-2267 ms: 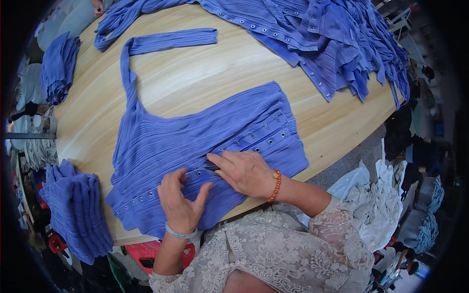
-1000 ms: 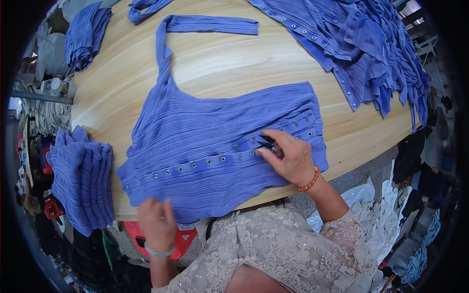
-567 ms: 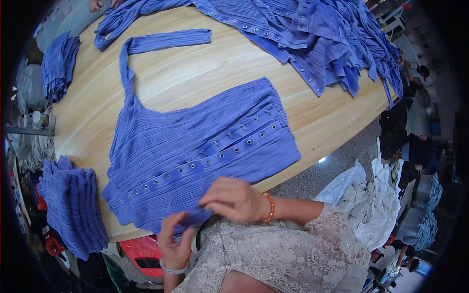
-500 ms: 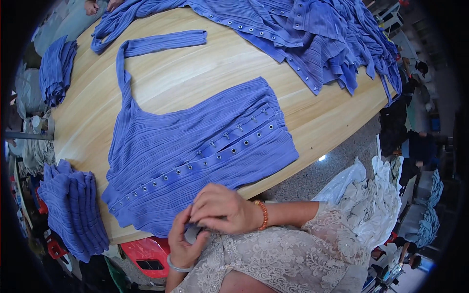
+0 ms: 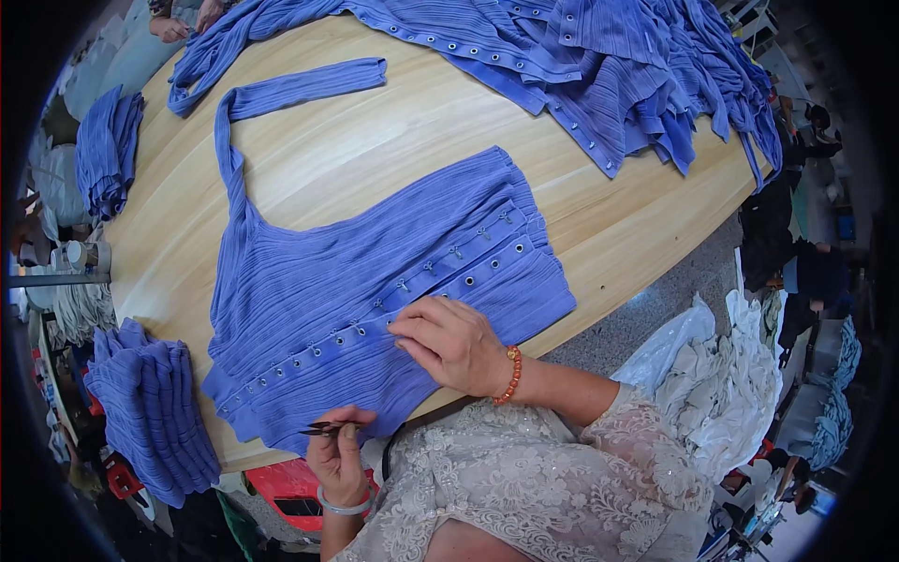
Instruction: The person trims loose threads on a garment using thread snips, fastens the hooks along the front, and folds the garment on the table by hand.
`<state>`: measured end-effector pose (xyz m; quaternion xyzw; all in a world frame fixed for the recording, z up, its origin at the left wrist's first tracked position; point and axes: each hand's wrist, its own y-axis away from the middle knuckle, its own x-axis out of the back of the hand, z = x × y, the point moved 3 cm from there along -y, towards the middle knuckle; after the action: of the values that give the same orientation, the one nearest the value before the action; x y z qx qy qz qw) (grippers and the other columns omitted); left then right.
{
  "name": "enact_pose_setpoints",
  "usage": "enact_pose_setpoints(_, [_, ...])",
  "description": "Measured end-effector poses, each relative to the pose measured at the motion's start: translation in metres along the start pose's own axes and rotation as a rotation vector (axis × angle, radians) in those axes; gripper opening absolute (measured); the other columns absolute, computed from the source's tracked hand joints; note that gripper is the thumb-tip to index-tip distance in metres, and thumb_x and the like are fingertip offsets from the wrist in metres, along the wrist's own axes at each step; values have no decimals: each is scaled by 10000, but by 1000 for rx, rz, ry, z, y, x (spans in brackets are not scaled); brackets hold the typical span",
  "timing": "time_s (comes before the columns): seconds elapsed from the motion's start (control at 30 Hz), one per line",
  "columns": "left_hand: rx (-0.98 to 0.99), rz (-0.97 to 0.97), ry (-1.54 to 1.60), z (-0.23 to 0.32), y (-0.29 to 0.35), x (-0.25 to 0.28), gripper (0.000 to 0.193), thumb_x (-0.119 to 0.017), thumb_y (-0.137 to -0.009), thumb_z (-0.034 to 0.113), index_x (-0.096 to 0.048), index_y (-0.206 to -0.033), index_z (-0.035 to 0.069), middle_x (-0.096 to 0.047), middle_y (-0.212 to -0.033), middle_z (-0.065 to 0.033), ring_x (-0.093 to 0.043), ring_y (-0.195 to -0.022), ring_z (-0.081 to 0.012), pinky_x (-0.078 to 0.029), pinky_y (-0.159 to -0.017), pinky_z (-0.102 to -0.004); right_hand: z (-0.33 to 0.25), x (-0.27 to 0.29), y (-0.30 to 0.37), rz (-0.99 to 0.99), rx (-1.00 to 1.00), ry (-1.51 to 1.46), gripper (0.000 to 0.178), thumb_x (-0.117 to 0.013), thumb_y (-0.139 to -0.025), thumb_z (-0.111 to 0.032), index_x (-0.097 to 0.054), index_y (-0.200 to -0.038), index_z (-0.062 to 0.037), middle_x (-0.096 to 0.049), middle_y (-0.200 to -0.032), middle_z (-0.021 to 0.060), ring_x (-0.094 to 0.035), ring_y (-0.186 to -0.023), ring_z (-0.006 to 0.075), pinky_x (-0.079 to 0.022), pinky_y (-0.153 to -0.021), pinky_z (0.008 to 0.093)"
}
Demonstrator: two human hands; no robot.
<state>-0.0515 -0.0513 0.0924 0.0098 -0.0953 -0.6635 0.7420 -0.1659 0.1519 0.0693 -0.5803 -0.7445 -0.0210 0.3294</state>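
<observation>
room to pass over the table (image 5: 412, 140) between blue top (image 5: 375, 248) and heaped clothes (image 5: 609, 89), the clothes blocking the far right, folded stack (image 5: 154, 417) in the way at near left, right hand (image 5: 457, 347) barring the top's middle, left hand (image 5: 343, 461) and dark tool (image 5: 325, 428) at its near edge

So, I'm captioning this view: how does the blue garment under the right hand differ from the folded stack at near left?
The spread garment lies flat, while the folded stack is doubled into thick layers. The spread garment shows metal eyelets and hooks; I can make out none on the folded stack. Both are blue fabric.
</observation>
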Motion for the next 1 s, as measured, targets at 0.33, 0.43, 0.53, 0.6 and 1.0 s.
enact_pose_setpoints(0.33, [-107, 692, -1135, -70, -19, 214, 386, -430, -1012, 126, -483, -1326, -92, -545, -1327, -239, -533, -1212, -326, -378, -1046, -368, 7, -5, 11, -98, 28, -30, 129, -676, -848, -116, -635, -953, -53, -582, -955, 68, -624, -836, 245, -500, -719, 367])
enact_pose_setpoints(0.43, [-26, 688, -1233, -107, -21, 274, 410, -456, -988, 195, -521, -1305, -57, -566, -1254, -282, -562, -1102, -418, -427, -966, -442, 8, -7, 12, -87, 39, -27, 122, -672, -849, -119, -631, -943, -54, -580, -952, 67, -624, -834, 239, -495, -719, 362])
enact_pose_setpoints(0.53, [289, 726, -1596, -97, -22, 256, 398, -472, -974, 260, -567, -1299, 51, -590, -1097, -254, -561, -981, -431, -440, -851, -496, 9, -9, 14, -76, 54, -8, 121, -670, -849, -122, -631, -941, -55, -580, -951, 66, -623, -827, 234, -490, -716, 357])
enact_pose_setpoints(0.6, [79, 703, -1686, -113, -16, 266, 415, -492, -963, 247, -553, -1335, 75, -584, -1103, -234, -555, -1002, -415, -443, -853, -490, 9, -9, 16, -79, 57, 11, 135, -686, -843, -118, -644, -957, -58, -595, -967, 58, -628, -826, 227, -491, -706, 351])
enact_pose_setpoints(1.0, [116, 685, -1725, -81, -10, 233, 308, -559, -937, 154, -653, -1224, 94, -649, -1101, -158, -609, -942, -353, -483, -805, -445, 12, -10, 18, -96, 95, 9, 143, -689, -842, -122, -658, -962, -51, -597, -994, 50, -623, -808, 211, -485, -695, 336])
